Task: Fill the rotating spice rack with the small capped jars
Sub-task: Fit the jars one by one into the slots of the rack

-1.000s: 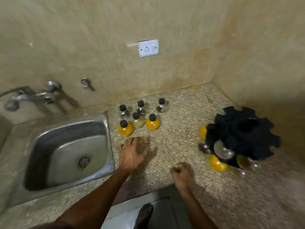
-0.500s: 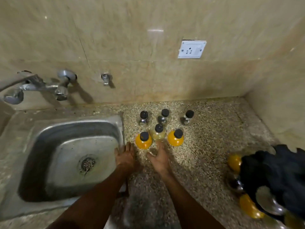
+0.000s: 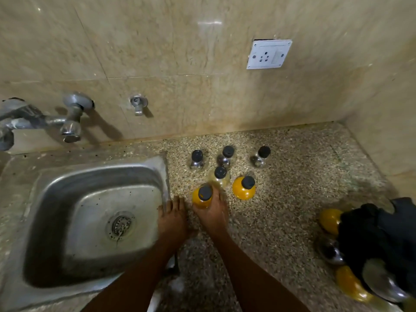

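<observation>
We see six black-capped jars upright: three clear jars [image 3: 227, 156] at twelve o'clock, one pale jar [image 3: 219, 177] central, two orange jars [image 3: 244, 188]. The black spice rack [image 3: 380, 242] sits at four o'clock.

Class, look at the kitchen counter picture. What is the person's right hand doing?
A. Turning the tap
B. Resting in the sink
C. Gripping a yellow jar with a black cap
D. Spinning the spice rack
C: the right hand is wrapped around the yellow jar on the counter, beside the other jars.
</observation>
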The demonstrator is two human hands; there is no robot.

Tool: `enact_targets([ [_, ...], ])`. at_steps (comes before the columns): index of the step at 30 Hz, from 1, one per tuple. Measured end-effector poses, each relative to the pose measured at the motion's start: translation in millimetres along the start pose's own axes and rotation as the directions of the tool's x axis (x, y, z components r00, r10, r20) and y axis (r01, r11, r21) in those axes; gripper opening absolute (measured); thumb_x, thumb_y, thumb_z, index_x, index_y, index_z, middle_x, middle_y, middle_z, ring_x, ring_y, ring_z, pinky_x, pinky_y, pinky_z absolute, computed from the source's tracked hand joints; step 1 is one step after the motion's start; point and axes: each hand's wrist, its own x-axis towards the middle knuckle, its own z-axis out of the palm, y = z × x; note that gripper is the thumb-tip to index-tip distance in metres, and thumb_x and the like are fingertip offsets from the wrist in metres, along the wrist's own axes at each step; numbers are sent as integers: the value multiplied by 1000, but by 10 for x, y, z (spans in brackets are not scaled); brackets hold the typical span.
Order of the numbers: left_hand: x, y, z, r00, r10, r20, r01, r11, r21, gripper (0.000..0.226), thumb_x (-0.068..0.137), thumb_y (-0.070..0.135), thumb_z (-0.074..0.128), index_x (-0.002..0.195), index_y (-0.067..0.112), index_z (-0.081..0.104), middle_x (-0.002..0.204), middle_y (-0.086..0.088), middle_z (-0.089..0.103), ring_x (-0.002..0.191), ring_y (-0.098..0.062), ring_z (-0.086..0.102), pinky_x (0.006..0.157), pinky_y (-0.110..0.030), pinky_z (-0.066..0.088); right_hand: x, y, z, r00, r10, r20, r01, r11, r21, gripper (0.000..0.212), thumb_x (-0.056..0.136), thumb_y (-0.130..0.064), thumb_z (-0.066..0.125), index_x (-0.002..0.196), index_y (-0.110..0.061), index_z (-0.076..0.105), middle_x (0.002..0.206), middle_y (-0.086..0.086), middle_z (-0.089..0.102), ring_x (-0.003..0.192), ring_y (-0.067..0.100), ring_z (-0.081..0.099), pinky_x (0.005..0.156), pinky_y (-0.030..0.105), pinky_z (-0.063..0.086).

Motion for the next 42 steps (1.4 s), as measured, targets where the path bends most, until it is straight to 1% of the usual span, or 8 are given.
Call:
enact_targets([
  [4, -10, 119, -136, 1000, 0, 10, 0, 999, 47, 103, 87, 59, 58, 158, 10, 3, 167, -10, 6, 153, -34, 9, 123, -54, 7, -274, 262, -315, 993, 56, -101, -55, 998, 18, 63, 79, -49, 77, 135, -28, 55, 129, -2, 64, 120, 23, 60, 103, 43, 50],
  [8, -247, 544, -124, 986, 139, -95, -135, 990, 45, 87, 89, 48, 48, 158, 9, 10, 165, -13, 20, 151, -37, 16, 121, -58, 3, -591, 613, -773, 972, 179, -150, -168, 982, 84, 78, 71, -60, 70, 141, -37, 44, 138, -1, 57, 128, 26, 56, 103, 45, 50],
  [12, -557, 1118, -95, 929, 328, -171, -334, 943, -9, 90, 75, 45, 45, 154, 6, 29, 157, -16, 38, 146, -38, 32, 120, -59, 14, -908, 1038, -1236, 941, 254, -222, -214, 958, 191, 88, 74, -48, 80, 150, -30, 39, 144, 2, 52, 133, 28, 50, 108, 46, 46],
  [21, -1354, 2668, -355, 663, 634, -398, -665, 743, 74, 81, 74, 59, 33, 135, 9, 54, 140, -14, 55, 128, -35, 52, 116, -56, 23, -2018, 1784, -2321, 820, 320, -475, -152, 921, 357, 84, 74, -30, 84, 144, -30, 39, 126, -13, 54, 115, 14, 60, 94, 36, 52],
  [24, -1624, 3210, -482, 546, 696, -466, -750, 654, 98, 63, 82, 51, 39, 129, 13, 55, 135, -11, 58, 121, -35, 55, 114, -56, 28, -2352, 2031, -2567, 757, 360, -546, -152, 909, 389, 87, 65, -37, 82, 140, -28, 41, 130, -6, 56, 117, 18, 62, 95, 44, 55],
  [32, -2121, 4426, -772, 280, 814, -509, -849, 458, 264, 51, 94, 63, 42, 117, 25, 68, 118, -2, 66, 114, -27, 57, 113, -50, 29, -2820, 2484, -2991, 635, 406, -657, -233, 912, 338, 83, 71, -30, 85, 142, -23, 43, 135, 1, 54, 122, 21, 59, 92, 30, 47],
  [38, -2094, 4923, -792, 474, 811, -344, -799, 560, 220, 64, 88, 70, 49, 136, 28, 53, 141, -3, 53, 131, -30, 46, 110, -52, 33, -2781, 2606, -3258, 571, 428, -701, -234, 903, 360, 78, 71, -36, 79, 137, -38, 38, 131, -4, 53, 117, 20, 58, 88, 30, 49],
  [42, -2020, 4989, -769, 539, 801, -262, -791, 588, 169, 63, 87, 63, 53, 139, 27, 48, 144, -3, 47, 134, -31, 39, 104, -55, 38, -2678, 2631, -3395, 538, 418, -732, -216, 908, 360, 78, 72, -47, 76, 139, -40, 38, 134, -7, 59, 118, 15, 62, 92, 37, 55],
])
